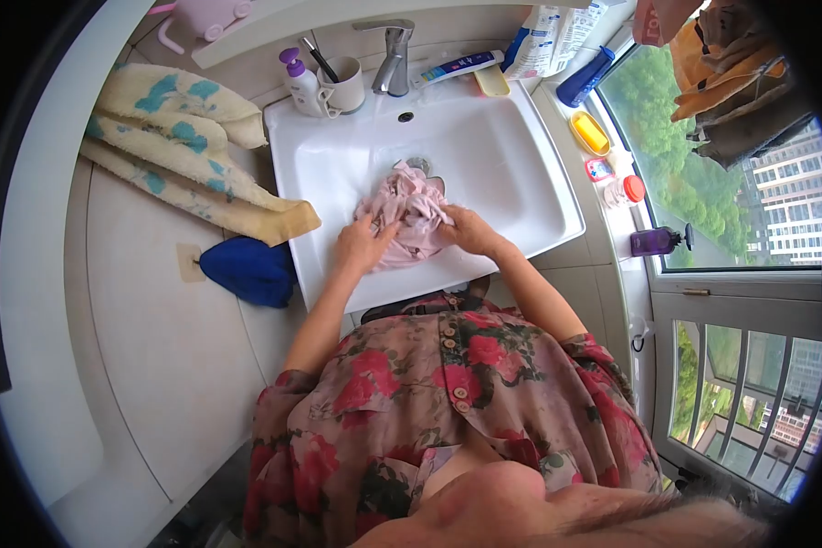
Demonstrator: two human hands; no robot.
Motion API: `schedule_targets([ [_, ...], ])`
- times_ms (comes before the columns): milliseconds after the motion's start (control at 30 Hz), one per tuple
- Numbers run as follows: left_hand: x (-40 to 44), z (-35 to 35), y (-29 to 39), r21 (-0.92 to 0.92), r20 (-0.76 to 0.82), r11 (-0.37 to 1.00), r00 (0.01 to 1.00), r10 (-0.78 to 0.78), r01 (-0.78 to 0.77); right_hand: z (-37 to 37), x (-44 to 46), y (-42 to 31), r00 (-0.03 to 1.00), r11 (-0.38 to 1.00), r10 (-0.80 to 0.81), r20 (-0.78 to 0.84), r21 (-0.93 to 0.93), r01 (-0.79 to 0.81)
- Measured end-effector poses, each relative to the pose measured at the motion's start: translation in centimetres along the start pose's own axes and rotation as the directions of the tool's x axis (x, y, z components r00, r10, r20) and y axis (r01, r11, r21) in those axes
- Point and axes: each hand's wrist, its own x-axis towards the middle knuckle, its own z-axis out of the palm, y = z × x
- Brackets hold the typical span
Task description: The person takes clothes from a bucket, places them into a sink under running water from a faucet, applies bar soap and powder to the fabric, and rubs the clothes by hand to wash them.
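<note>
A bunched-up pale pink cloth, looking wet, lies in the white sink against its near slope. My left hand grips its left side, with the fingers curled into the folds. At the right edge, my right hand pinches the fabric between thumb and fingers. Some fingertips of both hands are hidden by the cloth. Just beyond the cloth, the metal drain piece shows partly. Above the basin stands the chrome faucet.
On the back rim stand a purple-capped pump bottle, a mug and a toothpaste tube. A yellow soap bar and a purple bottle sit on the right ledge by the window. A patterned towel and blue cloth hang at left.
</note>
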Motion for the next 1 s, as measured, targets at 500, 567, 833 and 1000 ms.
schedule_targets([
  [500,-4.1,-2.5,-1.0,-0.661,-0.497,0.717,0.845,-0.197,-0.222,-19.1,0.4,-5.7,0.797,0.659,0.212,-0.566,0.685,0.311],
  [567,-4.5,-0.9,-1.4,-0.694,-0.493,0.680,0.844,-0.210,-0.236,-20.5,0.3,-5.2,0.805,0.603,0.245,-0.540,0.735,0.309],
  [833,-6.9,1.3,-1.7,-0.495,-0.472,0.868,0.851,-0.230,-0.040,-19.2,1.3,-0.1,0.833,0.478,0.464,-0.301,0.877,0.050],
  [1000,-7.7,0.0,-0.9,0.237,-0.478,0.934,0.869,-0.126,0.266,-20.8,1.3,0.4,0.892,0.233,0.406,-0.198,0.966,0.108],
])
